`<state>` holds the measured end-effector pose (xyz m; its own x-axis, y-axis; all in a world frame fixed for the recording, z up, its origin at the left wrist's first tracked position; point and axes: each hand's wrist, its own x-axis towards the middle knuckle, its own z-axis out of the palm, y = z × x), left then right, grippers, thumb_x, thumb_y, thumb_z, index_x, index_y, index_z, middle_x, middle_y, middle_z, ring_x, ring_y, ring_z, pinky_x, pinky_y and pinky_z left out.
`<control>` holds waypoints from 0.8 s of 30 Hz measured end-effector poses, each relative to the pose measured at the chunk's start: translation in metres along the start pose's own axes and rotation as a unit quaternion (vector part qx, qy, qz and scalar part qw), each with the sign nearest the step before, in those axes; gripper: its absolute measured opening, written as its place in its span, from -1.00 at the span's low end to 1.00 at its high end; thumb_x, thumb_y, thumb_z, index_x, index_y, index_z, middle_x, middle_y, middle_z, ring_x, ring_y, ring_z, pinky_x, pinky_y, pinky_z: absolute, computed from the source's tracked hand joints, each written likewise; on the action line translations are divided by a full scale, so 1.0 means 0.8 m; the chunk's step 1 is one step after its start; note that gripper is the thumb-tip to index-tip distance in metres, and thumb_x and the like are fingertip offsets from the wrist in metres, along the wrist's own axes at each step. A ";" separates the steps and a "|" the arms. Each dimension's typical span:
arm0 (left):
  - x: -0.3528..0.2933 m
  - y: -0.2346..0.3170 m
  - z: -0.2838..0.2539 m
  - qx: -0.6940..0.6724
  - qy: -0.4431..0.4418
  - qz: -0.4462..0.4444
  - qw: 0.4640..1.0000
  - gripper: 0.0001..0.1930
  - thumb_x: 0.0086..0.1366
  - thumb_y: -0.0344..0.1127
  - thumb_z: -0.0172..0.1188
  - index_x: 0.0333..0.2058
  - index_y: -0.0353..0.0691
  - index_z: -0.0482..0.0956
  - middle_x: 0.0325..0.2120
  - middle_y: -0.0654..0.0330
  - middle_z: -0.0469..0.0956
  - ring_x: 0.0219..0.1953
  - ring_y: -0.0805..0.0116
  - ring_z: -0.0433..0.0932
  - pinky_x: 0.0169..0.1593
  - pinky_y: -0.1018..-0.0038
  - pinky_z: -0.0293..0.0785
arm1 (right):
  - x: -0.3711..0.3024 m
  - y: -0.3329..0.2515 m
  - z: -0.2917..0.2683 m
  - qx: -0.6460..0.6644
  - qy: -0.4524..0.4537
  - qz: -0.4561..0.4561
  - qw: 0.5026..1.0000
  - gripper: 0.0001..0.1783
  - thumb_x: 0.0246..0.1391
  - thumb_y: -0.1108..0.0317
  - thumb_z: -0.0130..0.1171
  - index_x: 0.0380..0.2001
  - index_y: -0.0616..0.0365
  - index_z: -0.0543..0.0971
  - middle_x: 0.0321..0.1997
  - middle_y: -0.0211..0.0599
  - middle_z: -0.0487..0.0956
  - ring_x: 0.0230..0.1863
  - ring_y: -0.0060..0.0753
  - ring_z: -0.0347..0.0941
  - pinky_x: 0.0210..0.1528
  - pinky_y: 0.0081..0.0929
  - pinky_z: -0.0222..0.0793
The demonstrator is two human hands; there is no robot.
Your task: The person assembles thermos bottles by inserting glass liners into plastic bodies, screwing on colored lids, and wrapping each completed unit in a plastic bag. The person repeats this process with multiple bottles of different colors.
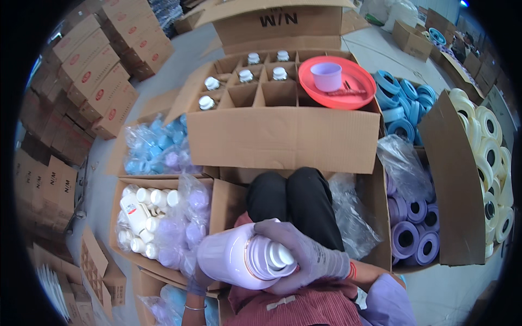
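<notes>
A lilac flask [225, 258] lies tilted over my lap, its mouth turned to the right. A white stopper [281, 255] sits in its neck. My right hand [304, 250], in a grey glove, is closed around the neck end, with fingers above and below the stopper. At the flask's left, lower side my left hand [201, 282] holds the body; most of its fingers are hidden behind the flask. Left of the flask stands a carton [116, 239] with white stoppers [157, 198] and bagged lilac cups [196, 233].
Ahead stands a divided carton [283, 136] with several white-capped bottles [246, 76]. On its right corner rests a red tray [353, 103] bearing a lilac cup [326, 77]. To the right are lilac rings [405, 239], blue rings [402, 130] and cream rings [491, 157]. Stacked cartons [89, 70] stand left.
</notes>
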<state>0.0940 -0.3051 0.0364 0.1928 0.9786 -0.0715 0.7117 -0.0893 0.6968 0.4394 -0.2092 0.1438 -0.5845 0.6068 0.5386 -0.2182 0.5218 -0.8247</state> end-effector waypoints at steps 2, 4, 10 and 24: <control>0.011 0.003 -0.003 -0.025 0.007 -0.017 1.000 -0.27 0.16 -0.21 0.42 0.27 -0.20 0.32 0.19 0.07 0.41 0.25 0.20 0.39 0.29 0.23 0.29 | 0.023 0.012 -0.010 -0.009 -0.011 0.010 1.000 0.04 -0.15 0.16 0.54 0.32 0.28 0.20 0.19 -0.02 0.38 0.21 -0.02 0.34 0.29 -0.19 0.21; 0.018 0.005 -0.012 -0.031 0.013 -0.026 0.999 -0.29 0.15 -0.21 0.42 0.25 -0.20 0.34 0.15 0.07 0.44 0.21 0.20 0.42 0.27 0.23 0.32 | 0.037 0.008 -0.008 -0.009 0.024 -0.021 0.999 -0.01 -0.17 0.21 0.53 0.29 0.27 0.24 0.14 -0.08 0.42 0.14 -0.12 0.39 0.23 -0.29 0.28; 0.038 0.014 -0.028 -0.072 0.031 -0.056 0.995 -0.34 0.13 -0.21 0.43 0.19 -0.20 0.41 0.04 0.09 0.51 0.11 0.19 0.49 0.19 0.25 0.39 | 0.058 -0.007 -0.015 0.002 0.125 0.039 0.991 -0.01 -0.21 0.35 0.46 0.32 0.25 0.23 0.17 -0.10 0.44 0.20 -0.22 0.40 0.27 -0.33 0.26; 0.224 0.258 -0.075 0.152 -0.121 0.346 0.918 -0.62 0.11 -0.15 0.40 -0.11 -0.14 0.63 -0.35 0.16 0.64 -0.32 0.19 0.66 -0.13 0.32 0.57 | -0.189 -0.009 -0.029 -0.436 0.087 0.161 0.881 -0.40 0.03 0.12 0.34 0.09 0.19 0.51 0.12 0.07 0.46 0.18 0.13 0.39 0.23 -0.02 0.30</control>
<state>0.2348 -0.1373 0.2103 0.7883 0.6012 0.1307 0.5105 -0.7577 0.4065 0.5477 -0.2907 0.0727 -0.3608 0.8507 0.3822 0.6654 0.5219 -0.5337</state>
